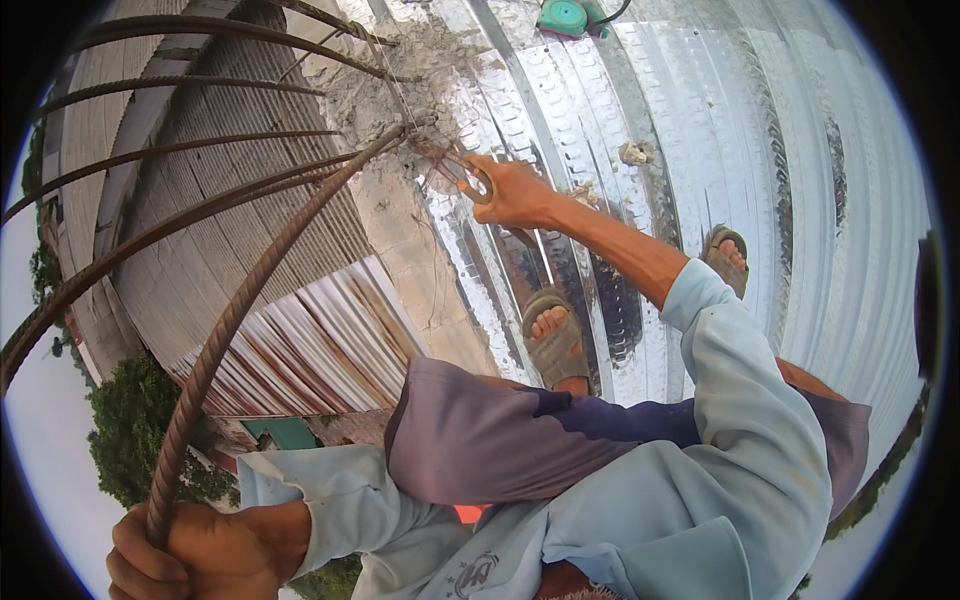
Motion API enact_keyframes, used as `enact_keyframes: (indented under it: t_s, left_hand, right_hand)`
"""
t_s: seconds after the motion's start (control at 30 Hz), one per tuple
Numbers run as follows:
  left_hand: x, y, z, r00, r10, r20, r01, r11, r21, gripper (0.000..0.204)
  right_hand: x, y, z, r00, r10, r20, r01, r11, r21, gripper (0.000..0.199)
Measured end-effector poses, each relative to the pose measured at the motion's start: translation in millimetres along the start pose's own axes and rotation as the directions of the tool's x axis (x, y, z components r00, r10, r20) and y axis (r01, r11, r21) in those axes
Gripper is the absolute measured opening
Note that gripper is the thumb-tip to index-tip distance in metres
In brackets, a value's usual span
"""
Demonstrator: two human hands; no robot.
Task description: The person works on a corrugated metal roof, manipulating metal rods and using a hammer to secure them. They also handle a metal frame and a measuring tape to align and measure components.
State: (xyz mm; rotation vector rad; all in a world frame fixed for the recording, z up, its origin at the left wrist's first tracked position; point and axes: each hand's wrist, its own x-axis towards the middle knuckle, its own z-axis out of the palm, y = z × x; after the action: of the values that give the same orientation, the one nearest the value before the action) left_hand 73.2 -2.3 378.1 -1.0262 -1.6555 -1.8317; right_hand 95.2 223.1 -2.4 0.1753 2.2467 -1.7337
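Observation:
My left hand [200, 555] is wrapped round the upper part of a rusty ribbed rebar [262, 270] at the lower left. The bar slants down to a rough concrete ledge [440, 265]. My right hand [515, 194] is closed round the handles of pincers [474, 188] with some orange on them. Their far end reaches toward a tangle of thin binding wire [425, 145] beside the bar's foot. Fingers and wire partly hide the jaws, so I cannot tell whether they grip the wire.
Several more rebars [150, 155] stick out to the left over corrugated roofing [240, 170]. I stand in sandals [558, 340] on shiny metal sheeting [720, 150]. A green tape measure [563, 17] lies at the far edge, and a small pale lump [635, 152] sits on the sheeting.

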Motion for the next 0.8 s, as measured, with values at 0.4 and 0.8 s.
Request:
enact_keyframes:
  t_s: [0.4, 0.8]
  left_hand:
    - [-2, 1, 6, 0.999, 0.013, -0.038, -0.011, 0.999, 0.038, 0.03]
    - [-1, 2, -3, 1.0, -0.006, 0.022, 0.006, 1.0, -0.027, 0.029]
  right_hand:
    - [5, 0, -33, 0.94, -0.335, -0.07, 0.202, 0.71, -0.674, 0.062]
    - [-6, -47, -42, 0.857, 0.328, 0.397, -0.49, 0.756, 0.435, 0.025]
